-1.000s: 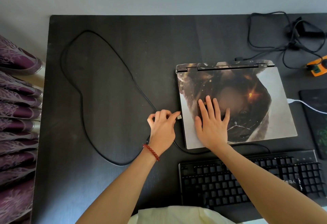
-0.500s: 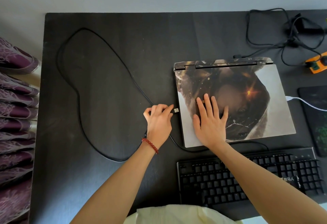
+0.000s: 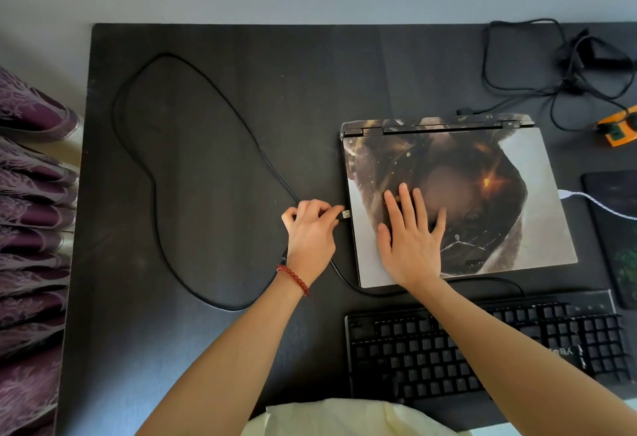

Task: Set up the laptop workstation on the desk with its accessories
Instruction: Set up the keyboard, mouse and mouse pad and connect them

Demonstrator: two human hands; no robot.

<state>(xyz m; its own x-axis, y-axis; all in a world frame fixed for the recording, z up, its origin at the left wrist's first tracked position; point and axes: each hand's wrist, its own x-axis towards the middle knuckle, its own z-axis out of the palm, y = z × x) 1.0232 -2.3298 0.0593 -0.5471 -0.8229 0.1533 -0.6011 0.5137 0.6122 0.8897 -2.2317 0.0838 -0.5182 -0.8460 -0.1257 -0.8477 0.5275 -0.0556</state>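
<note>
Beside laptop (image 3: 482,194) left edge, USB plug (image 3: 345,214) points right; long axis sideways.

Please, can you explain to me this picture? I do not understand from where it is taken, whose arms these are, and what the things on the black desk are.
A camera on a person's head looks down, so the arms are that person's own. The left hand pinches a USB plug at the left edge of the closed laptop. The right hand lies flat on its lid. The plug's black cable loops over the desk. A black keyboard lies nearest the person. A white cable meets the laptop's right side.
</note>
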